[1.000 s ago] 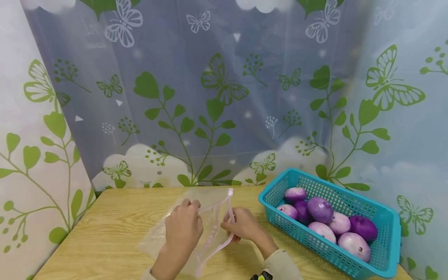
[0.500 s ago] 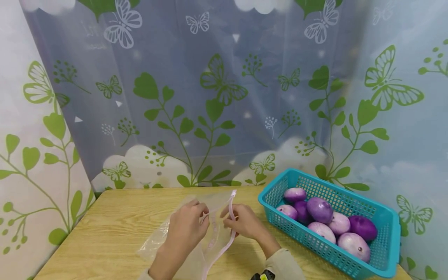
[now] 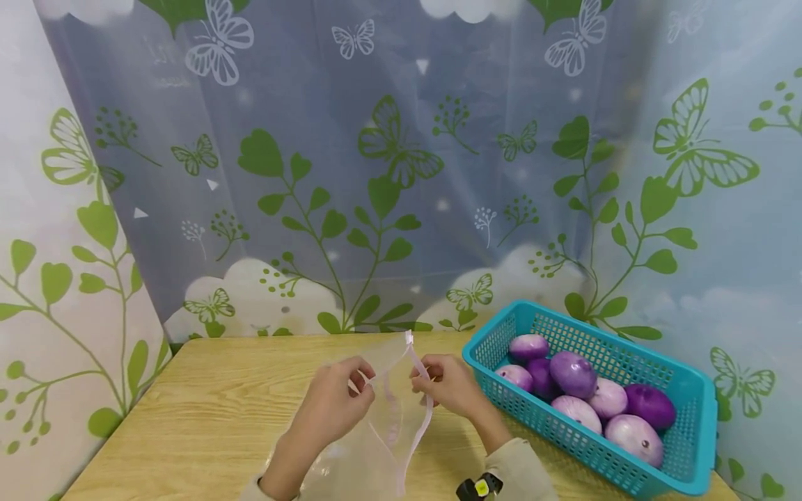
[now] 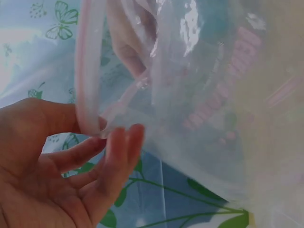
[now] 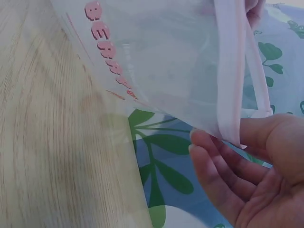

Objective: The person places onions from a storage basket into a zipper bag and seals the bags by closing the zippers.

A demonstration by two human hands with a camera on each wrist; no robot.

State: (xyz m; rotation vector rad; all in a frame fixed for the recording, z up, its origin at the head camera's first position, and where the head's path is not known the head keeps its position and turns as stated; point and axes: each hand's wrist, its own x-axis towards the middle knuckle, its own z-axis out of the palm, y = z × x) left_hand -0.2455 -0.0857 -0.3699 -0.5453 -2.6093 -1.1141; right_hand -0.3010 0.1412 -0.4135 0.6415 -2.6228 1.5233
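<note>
A clear plastic zip bag [image 3: 390, 417] with a pink zip edge and pink lettering hangs between both hands, its mouth spread apart. My left hand [image 3: 335, 403] pinches one edge of the mouth between thumb and fingers. On the opposite edge, my right hand [image 3: 454, 386] pinches the pink strip. A slider [image 3: 409, 338] sits at the far end of the zip. In the left wrist view, thumb and fingertips of the left hand [image 4: 71, 161] meet on the strip. The right wrist view has the right hand [image 5: 256, 166] gripping the bag's corner edge [image 5: 230, 95]. No contents show inside the bag.
A turquoise perforated basket [image 3: 589, 445] stands at the right of the wooden table [image 3: 207, 410]. Several glossy purple and pale-lilac rounded vegetables [image 3: 573, 376] lie in it. A patterned curtain [image 3: 401, 229] hangs behind the table. A black watch [image 3: 479, 487] is on the right wrist.
The hands have moved apart and the bag's mouth has widened between them. The bag's body has swung from the left toward the person. The right hand has shifted slightly up and right.
</note>
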